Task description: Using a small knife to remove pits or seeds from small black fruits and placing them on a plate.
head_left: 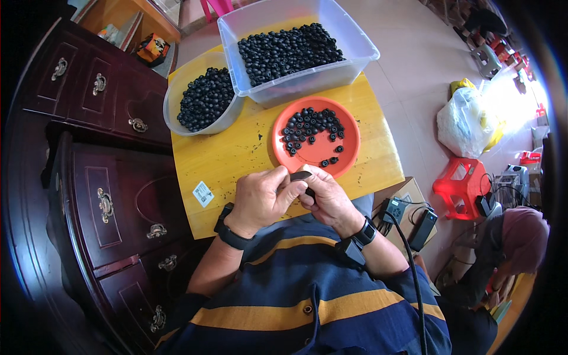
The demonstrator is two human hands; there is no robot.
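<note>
My two hands meet over the near rim of an orange plate. My left hand is closed around a short, dark, curved blade, whose flat tip sticks out toward the other hand. My right hand pinches a small black part, mostly hidden by the fingers. On the plate lie several black ring-shaped pieces with holes in the middle, mostly heaped toward its far side; a few sit apart near the right rim.
A clear rectangular bin and a round tub, both holding black pieces, stand on the yellow table. Dark wooden drawers rise at left. At right are a red stool, a plastic bag and another person.
</note>
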